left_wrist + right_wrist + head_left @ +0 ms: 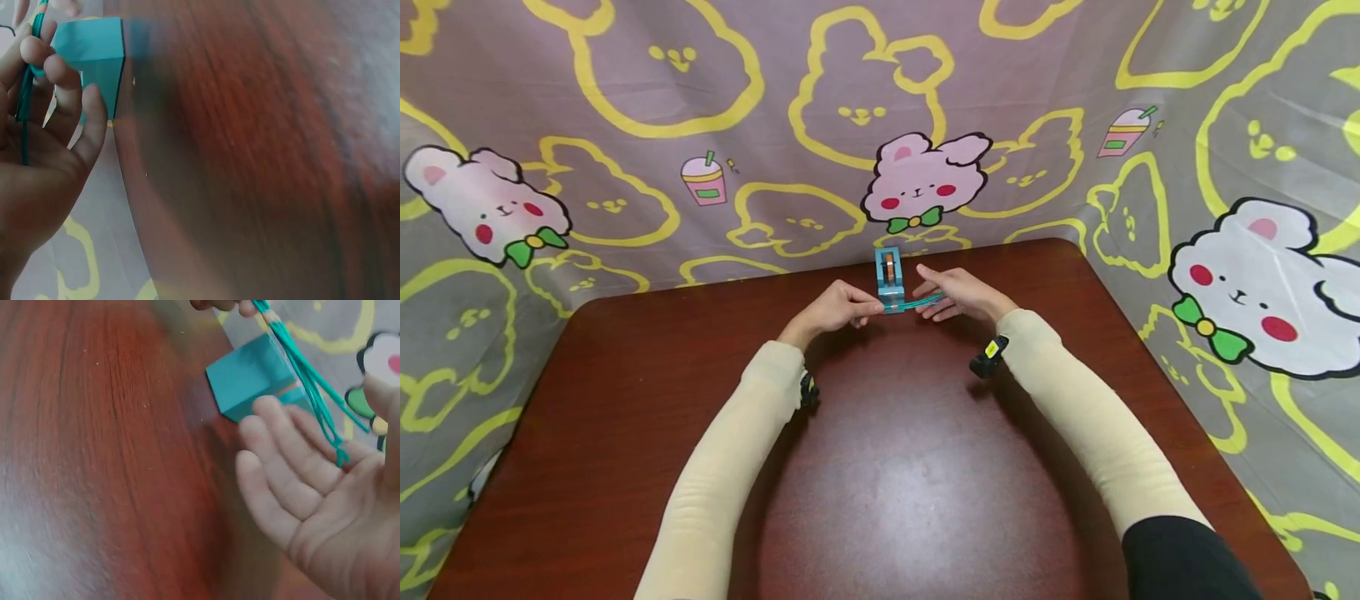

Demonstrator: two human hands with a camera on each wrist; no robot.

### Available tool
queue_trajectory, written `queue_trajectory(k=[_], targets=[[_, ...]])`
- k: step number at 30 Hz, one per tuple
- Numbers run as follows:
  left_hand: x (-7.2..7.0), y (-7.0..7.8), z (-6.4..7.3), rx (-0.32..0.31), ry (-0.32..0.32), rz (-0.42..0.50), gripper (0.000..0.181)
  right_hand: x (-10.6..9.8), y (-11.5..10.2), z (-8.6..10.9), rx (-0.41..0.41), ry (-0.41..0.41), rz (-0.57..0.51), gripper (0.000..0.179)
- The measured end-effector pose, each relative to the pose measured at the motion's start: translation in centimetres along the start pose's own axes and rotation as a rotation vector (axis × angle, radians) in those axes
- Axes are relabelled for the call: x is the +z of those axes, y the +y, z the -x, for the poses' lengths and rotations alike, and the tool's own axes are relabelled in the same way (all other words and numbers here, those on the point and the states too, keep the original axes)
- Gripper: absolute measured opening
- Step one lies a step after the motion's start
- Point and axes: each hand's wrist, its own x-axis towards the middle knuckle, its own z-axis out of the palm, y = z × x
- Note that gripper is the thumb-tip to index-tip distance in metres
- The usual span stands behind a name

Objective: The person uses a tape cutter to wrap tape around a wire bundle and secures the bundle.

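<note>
A teal tape dispenser (891, 293) with an orange-brown roll stands near the table's back edge. In front of it runs a thin bundle of green cord (306, 372), with a light band wrapped round it. My left hand (837, 307) pinches the bundle between thumb and fingertips, left of the dispenser's front. My right hand (961, 295) is at the other end, fingers extended and apart, palm up in the right wrist view. The looped cord end lies over or just above those fingers; whether it touches them is unclear. Behind the hands, the dispenser (94, 53) shows partly in the left wrist view.
The dark red-brown table (880, 467) spreads out in front of the hands. A patterned cloth (760, 108) hangs close behind its back edge and along both sides. Each sleeve carries a black wrist camera (987, 358).
</note>
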Motion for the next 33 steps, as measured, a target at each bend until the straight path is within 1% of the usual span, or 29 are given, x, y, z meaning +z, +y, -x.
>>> queue_trajectory(k=[3, 5, 7, 9, 11, 14, 16, 19, 23, 28, 33], targets=[[0.2, 0.0, 0.1, 0.034, 0.025, -0.036, 0.019, -0.2, 0.8, -0.4, 0.141, -0.077, -0.211, 0.090], [0.2, 0.1, 0.1, 0.055, 0.035, -0.057, 0.018, -0.1, 1.2, -0.6, 0.193, -0.137, -0.329, 0.095], [0.3, 0.2, 0.2, 0.076, 0.042, -0.074, 0.017, 0.0, 1.5, -0.7, 0.222, -0.184, -0.438, 0.095], [0.3, 0.4, 0.2, 0.096, 0.050, -0.084, 0.016, 0.2, 1.6, -0.7, 0.237, -0.215, -0.530, 0.090], [0.4, 0.5, 0.2, 0.111, 0.056, -0.091, 0.016, 0.4, 1.6, -0.7, 0.243, -0.236, -0.594, 0.084], [0.4, 0.5, 0.2, 0.119, 0.060, -0.104, 0.015, 0.6, 1.6, -0.8, 0.255, -0.264, -0.653, 0.079], [0.4, 0.5, 0.2, 0.121, 0.063, -0.117, 0.015, 0.8, 1.7, -0.9, 0.263, -0.273, -0.666, 0.075], [0.4, 0.5, 0.3, 0.121, 0.066, -0.134, 0.015, 1.0, 1.7, -1.1, 0.273, -0.261, -0.646, 0.064], [0.3, 0.5, 0.4, 0.114, 0.066, -0.145, 0.016, 1.2, 1.7, -1.0, 0.277, -0.213, -0.598, 0.043], [0.3, 0.6, 0.6, 0.107, 0.057, -0.146, 0.017, 1.0, 1.3, -0.7, 0.260, -0.154, -0.489, 0.031], [0.3, 0.7, 0.7, 0.094, 0.066, -0.147, 0.017, 0.6, 0.5, -0.4, 0.221, -0.147, -0.370, 0.025]])
